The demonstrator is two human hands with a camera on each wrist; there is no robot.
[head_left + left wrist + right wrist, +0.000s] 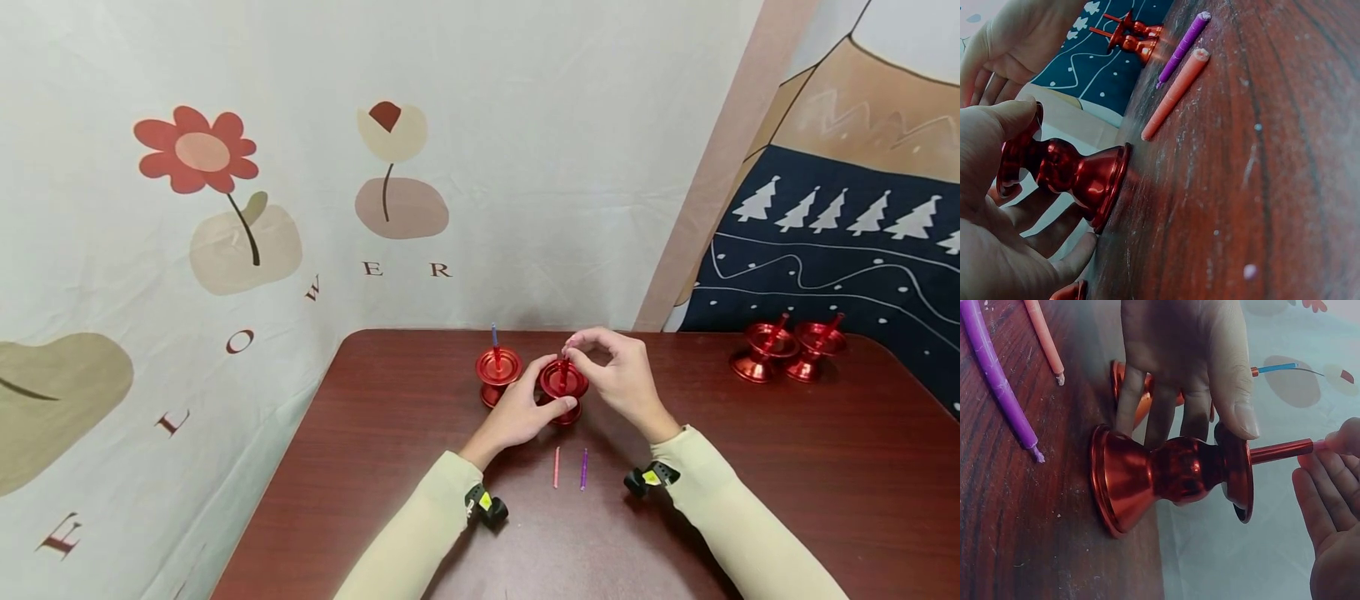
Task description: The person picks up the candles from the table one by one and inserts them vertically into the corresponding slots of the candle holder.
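Observation:
My left hand (pixel 517 414) grips a shiny red metal candle holder (pixel 1175 469) by its dish, thumb over the rim and fingers behind the stem. The holder stands upright on the table. From its dish rises a thin red tube (pixel 1282 450). At the top of that tube, my right hand (pixel 624 377) pinches a small pink candle (pixel 1319 445) between thumb and fingertips; its lower part is hidden. Just left stands a second red holder (pixel 498 367) with a blue candle (pixel 494 336) upright in its tube.
A salmon-pink candle (pixel 557 468) and a purple candle (pixel 583 471) lie in front of the hands on the brown table (pixel 360 467). Two more red holders, a nearer one (pixel 759 360) and another (pixel 808 363), stand at the back right. A printed cloth (pixel 540 167) hangs behind.

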